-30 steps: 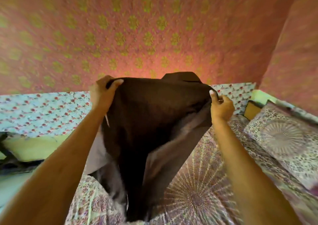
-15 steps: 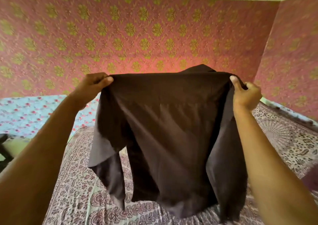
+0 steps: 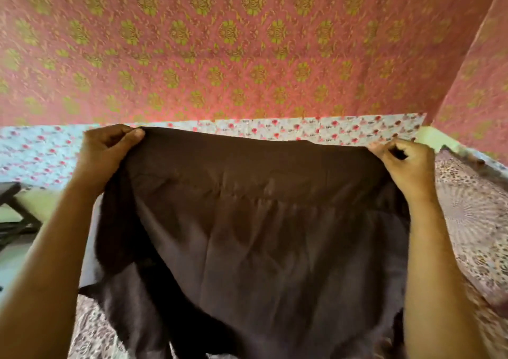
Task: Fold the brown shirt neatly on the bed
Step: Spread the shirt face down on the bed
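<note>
The brown shirt (image 3: 255,235) hangs spread wide above the patterned bed (image 3: 472,221). The left hand (image 3: 105,155) pinches its far left top corner and the right hand (image 3: 406,163) its far right corner, both clamped on the cloth.

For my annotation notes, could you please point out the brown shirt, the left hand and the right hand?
brown shirt (image 3: 261,221): head view, middle of the spread fabric.
left hand (image 3: 105,152): head view, back of the hand.
right hand (image 3: 406,163): head view, back of the hand.
</note>
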